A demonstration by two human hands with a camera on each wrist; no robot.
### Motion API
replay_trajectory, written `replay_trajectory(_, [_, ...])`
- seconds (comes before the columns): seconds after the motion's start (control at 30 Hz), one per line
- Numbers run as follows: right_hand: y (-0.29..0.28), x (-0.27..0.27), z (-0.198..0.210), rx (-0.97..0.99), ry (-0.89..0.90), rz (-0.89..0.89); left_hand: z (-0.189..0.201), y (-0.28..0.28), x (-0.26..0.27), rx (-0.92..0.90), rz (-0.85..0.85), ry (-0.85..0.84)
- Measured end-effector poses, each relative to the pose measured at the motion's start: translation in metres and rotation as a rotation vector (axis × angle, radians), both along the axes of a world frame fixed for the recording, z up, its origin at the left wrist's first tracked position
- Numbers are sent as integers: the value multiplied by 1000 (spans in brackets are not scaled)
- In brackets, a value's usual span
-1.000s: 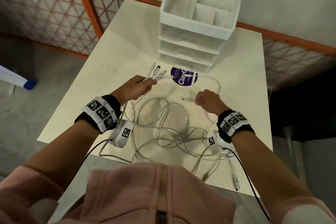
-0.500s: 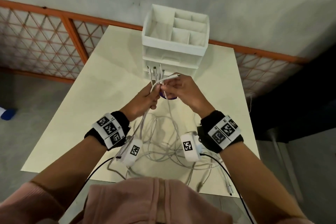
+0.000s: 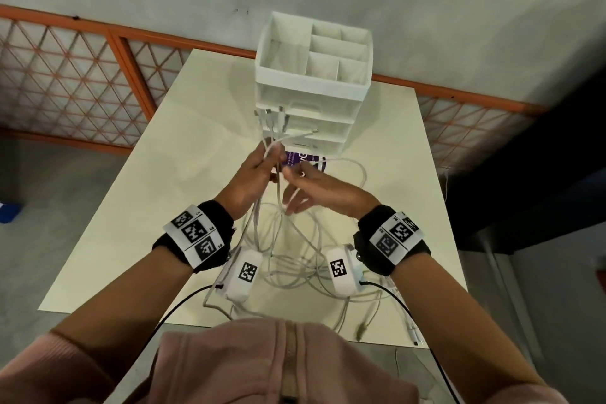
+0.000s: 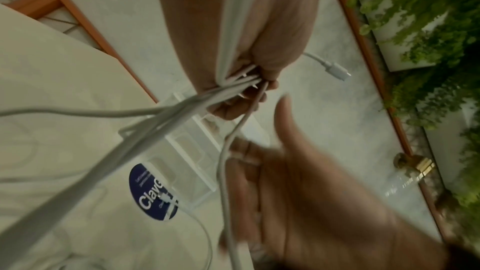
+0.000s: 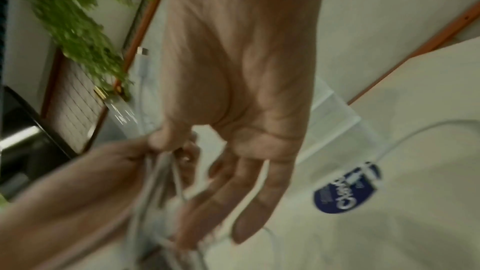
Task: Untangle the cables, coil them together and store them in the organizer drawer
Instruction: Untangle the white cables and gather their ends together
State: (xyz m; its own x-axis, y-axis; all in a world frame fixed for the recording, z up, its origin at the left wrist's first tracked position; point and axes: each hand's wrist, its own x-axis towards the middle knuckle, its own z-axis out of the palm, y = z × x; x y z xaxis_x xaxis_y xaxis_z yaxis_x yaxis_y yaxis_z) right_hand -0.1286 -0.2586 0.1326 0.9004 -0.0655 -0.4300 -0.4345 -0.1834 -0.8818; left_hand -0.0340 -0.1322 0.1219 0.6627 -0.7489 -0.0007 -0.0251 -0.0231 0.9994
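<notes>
My left hand [image 3: 267,159] is raised over the table and grips a bundle of white cable ends [image 3: 272,118], whose connectors stick up in front of the organizer [image 3: 311,98]. The left wrist view shows this fist [image 4: 249,65] closed round several strands, with one connector [image 4: 336,69] poking out. My right hand [image 3: 295,188] is just below and to the right, blurred, with thumb lifted and fingers loosely spread. One cable [image 4: 224,171] runs across those fingers. The rest of the cables [image 3: 295,262] lie tangled on the table [image 3: 157,213]. The organizer's drawers are closed.
A round purple sticker [image 3: 300,157] lies on the table in front of the organizer. Loose cable ends [image 3: 364,326] hang over the near edge. An orange lattice railing [image 3: 82,85] runs behind the table, against a grey wall. The wrist view shows green plants [image 4: 428,28].
Both hands rose from the table and met in front of the organizer, where the left took one more cable end. The right hand has since come off the bundle and dropped slightly, fingers spread.
</notes>
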Motion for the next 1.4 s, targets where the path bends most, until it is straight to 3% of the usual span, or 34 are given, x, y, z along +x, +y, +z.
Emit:
replay_trajectory(0.1, [-15, -24, -18, -151, 72, 336, 5, 2, 17, -114, 75, 98])
replay_trajectory(0.17, [-25, -38, -25, -233, 160, 405, 9, 3, 26, -164, 100, 136])
replay_trajectory(0.33, [-54, -59, -26, -204, 246, 257, 9, 5, 33, -207, 124, 28])
replay_trajectory(0.43, [-94, -80, -33, -448, 364, 204, 10, 16, 54, -201, 372, -159])
replay_trajectory(0.53, [-134, -104, -34, -630, 250, -56, 7, 29, 76, -182, 529, -215])
replay_trajectory(0.6, [-140, -108, -22, -609, 105, -175, 2, 28, 74, -129, 502, -243])
replay_trajectory(0.67, [-128, -97, -3, -543, -2, -178, -3, 16, 59, -34, 421, -297])
replay_trajectory(0.73, [-107, -79, 17, -496, -48, -91, -1, 2, 37, 42, 322, -338])
replay_trajectory(0.87, [-65, -39, 42, -440, -69, 74, 15, -16, -5, 30, -48, -127])
replay_trajectory(0.97, [-50, -24, 46, -393, -160, 140, 14, -19, -18, 71, -235, -142])
replay_trajectory(1.07, [-63, -33, 37, -395, -117, 81, 12, -16, -13, 103, -149, -134])
replay_trajectory(1.23, [-104, -73, 3, -586, 109, -50, 1, 5, 19, 103, -43, -219])
replay_trajectory(1.4, [-105, -82, -29, -670, 356, 129, -7, 5, 14, 98, -54, -289])
